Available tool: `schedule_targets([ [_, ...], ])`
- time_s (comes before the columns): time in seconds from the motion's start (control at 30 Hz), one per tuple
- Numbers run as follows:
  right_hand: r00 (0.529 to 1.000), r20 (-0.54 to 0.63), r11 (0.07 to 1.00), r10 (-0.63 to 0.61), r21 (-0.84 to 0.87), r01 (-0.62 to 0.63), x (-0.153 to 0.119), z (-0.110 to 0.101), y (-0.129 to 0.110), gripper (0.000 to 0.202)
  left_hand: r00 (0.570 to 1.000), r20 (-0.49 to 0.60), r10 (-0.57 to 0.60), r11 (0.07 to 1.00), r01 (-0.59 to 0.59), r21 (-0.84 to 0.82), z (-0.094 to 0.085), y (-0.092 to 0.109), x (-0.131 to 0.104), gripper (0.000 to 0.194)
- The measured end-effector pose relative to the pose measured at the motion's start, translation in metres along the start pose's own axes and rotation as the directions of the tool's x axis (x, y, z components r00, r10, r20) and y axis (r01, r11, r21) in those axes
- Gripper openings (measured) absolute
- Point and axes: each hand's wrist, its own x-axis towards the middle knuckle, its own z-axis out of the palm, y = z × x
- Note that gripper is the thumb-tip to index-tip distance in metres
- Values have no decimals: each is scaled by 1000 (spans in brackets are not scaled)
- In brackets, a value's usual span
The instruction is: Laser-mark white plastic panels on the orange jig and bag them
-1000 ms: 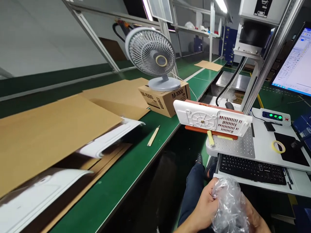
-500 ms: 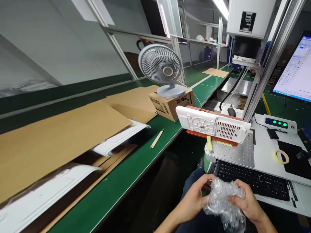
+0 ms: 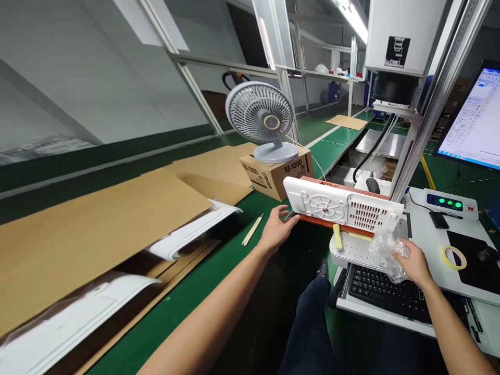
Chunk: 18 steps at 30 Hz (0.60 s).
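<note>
Crumpled clear plastic film (image 3: 387,255): gripped in right hand (image 3: 414,262), fingertips partly hidden. White vented panel (image 3: 342,207): beside left hand (image 3: 278,227), fingers parted; contact unclear.

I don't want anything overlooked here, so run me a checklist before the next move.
1. Right hand free: not ok; it holds crumpled clear plastic film.
2. Left hand touching the white vented panel: cannot tell; it is at the panel's left end.
3. Panel fastened to the orange fixture: cannot tell; they stand together.
4. Cream-handled utility knife apart from both hands: ok; it lies on the green bench.
5. Lights on the control box lit: ok; three show green.
</note>
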Motion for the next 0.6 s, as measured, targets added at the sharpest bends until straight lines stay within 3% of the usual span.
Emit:
schedule_targets([
  [0.13, 992, -119, 997, -32, -76, 23, 32, 22, 3, 63, 999, -47, 4, 1000, -2, 29, 3, -3, 43, 98],
  [0.23, 983, -182, 996, -3, -90, -13, 47, 34, 3, 80, 997, 0, 79, 997, -79, 9, 8, -5, 63, 98],
  [0.3, 987, -162, 995, -3, -102, -13, 54, 40, 3, 82, 992, 18, 121, 992, -122, 24, 12, -7, 73, 96],
  [0.43, 995, -102, 988, -7, -155, -9, 67, 51, 0, 61, 993, -30, 111, 988, -108, 108, 17, -16, 84, 94],
  [0.6, 993, -114, 974, 36, -217, -60, 74, 61, 1, 67, 994, 7, 107, 992, -107, 63, 16, -29, 93, 91],
])
